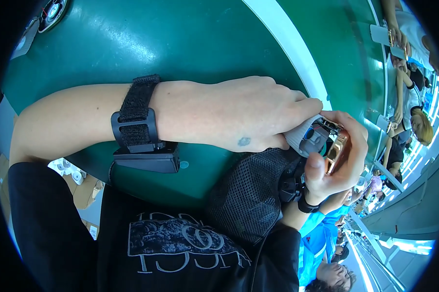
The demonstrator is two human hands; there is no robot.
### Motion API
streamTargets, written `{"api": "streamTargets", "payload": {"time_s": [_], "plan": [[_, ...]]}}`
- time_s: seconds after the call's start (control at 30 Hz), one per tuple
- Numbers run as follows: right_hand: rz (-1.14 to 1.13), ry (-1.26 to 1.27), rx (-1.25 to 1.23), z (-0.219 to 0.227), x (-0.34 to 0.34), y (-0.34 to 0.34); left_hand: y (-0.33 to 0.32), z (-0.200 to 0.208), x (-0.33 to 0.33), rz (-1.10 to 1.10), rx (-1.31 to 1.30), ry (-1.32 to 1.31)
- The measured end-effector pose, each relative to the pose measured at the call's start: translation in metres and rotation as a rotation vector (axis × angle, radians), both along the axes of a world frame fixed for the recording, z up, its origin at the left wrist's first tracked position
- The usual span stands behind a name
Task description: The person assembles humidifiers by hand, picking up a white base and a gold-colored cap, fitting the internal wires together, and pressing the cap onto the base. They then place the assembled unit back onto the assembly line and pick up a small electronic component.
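Observation:
My left hand (263, 109) reaches across from the left, its fingers curled onto the rim of a grey plastic housing (297, 135); most fingertips are hidden behind it. My right hand (343, 168) wraps around the other side of this housing, thumb up and fingers bent. Inside the housing, dark inner parts and a small blue piece show. Between my right thumb and fingers lies a shiny gold-coloured metal part (337, 152), right beside the housing's open end. Whether the two are joined, I cannot tell. Both hands are raised over the table's edge.
The green table (219, 44) carries a white strip (292, 36). An oval black-rimmed part (52, 13) lies far left. A black mesh bag (253, 194) hangs against me near my right wrist. Cardboard boxes (85, 192) stand below, left. Several people work at the right; one wears blue (314, 248).

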State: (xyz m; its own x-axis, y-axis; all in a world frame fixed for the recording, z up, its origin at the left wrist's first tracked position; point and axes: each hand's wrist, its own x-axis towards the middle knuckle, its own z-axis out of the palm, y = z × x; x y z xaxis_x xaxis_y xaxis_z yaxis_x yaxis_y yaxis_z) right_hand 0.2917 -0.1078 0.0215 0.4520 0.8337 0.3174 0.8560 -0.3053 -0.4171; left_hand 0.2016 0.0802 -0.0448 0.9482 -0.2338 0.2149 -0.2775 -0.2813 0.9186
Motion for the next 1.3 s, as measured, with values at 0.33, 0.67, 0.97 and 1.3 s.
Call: {"api": "streamTargets", "payload": {"time_s": [0.33,0.67,0.97,1.3], "plan": [[0.034,0.043,0.021,0.003,0.004,-0.006,0.0,-0.005,-0.002,-0.006,-0.015,-0.013],[-0.138,-0.025,0.1,0.004,-0.011,0.006,0.007,-0.004,0.003,-0.025,0.002,-0.001],[-0.141,-0.08,0.098,0.0,-0.009,0.007,0.006,-0.006,0.002,-0.054,-0.007,0.048],[-0.112,-0.118,0.068,0.003,-0.007,0.007,0.008,-0.003,0.004,-0.034,-0.005,0.008]]}}
